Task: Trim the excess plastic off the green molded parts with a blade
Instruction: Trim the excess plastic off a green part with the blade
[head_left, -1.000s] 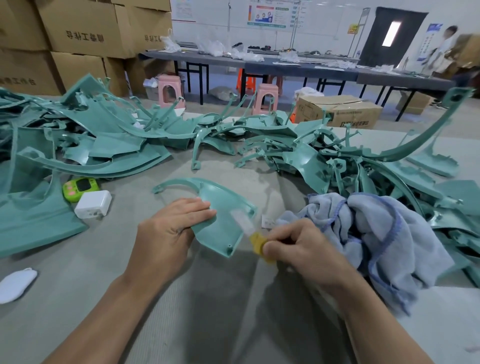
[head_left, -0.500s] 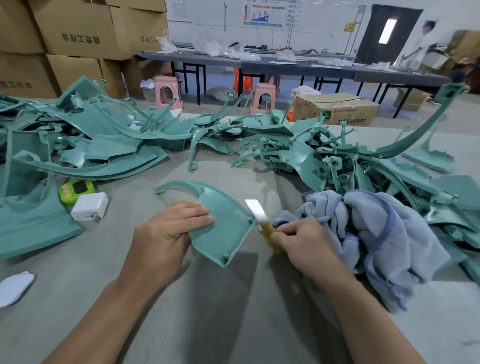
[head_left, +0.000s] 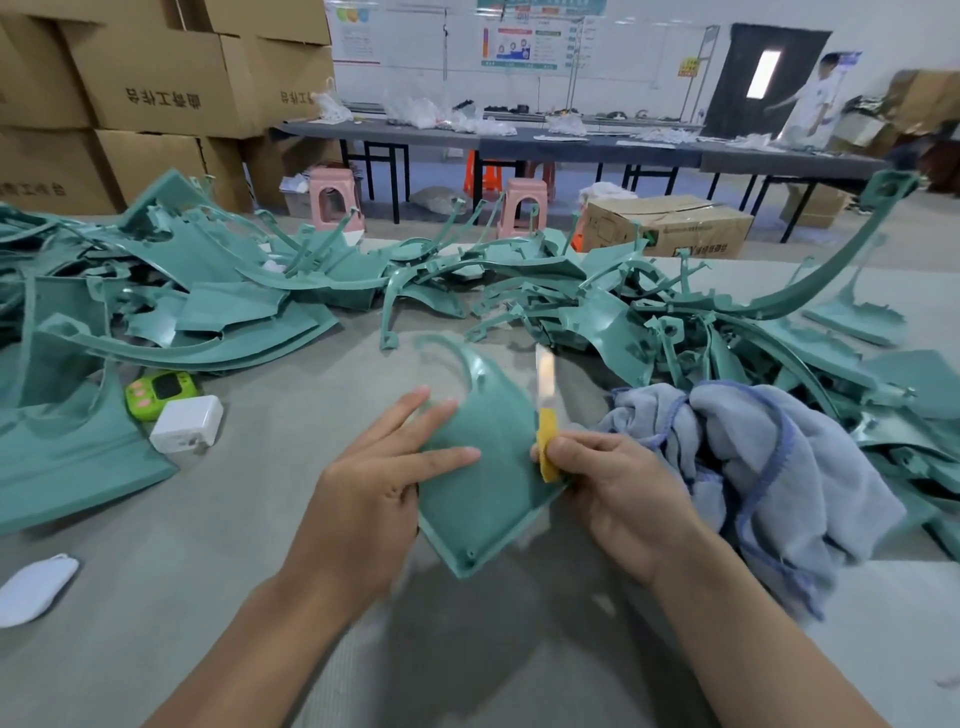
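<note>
The grey surface gives you firm backing, so use it. The pile of green molded parts crowds its far edge and the crumpled cloth sits toward its right edge, which leaves you the middle strip near you to work in. The green part you are trimming is there, between your hands, in front of the pile and just left of the cloth. Its pointed near corner looks lifted off the surface, though that is hard to be sure of. I'd judge it best to settle it flat before you cut, so it cannot rock under the edge. Your left hand lies open on the part's face, its fingers straight and pressing down. Hold them back from the right rim, since that is the side being trimmed. Your right hand is closed round the yellow handle, pinching it at the part's right rim, with the blade pointing away from you along that rim. Stroke outward, away from both hands, at a shallow angle so you shave the flash rather than dig into the moulding, and take light passes. The blade is blurred, so whether it touches the rim cannot be told.
</note>
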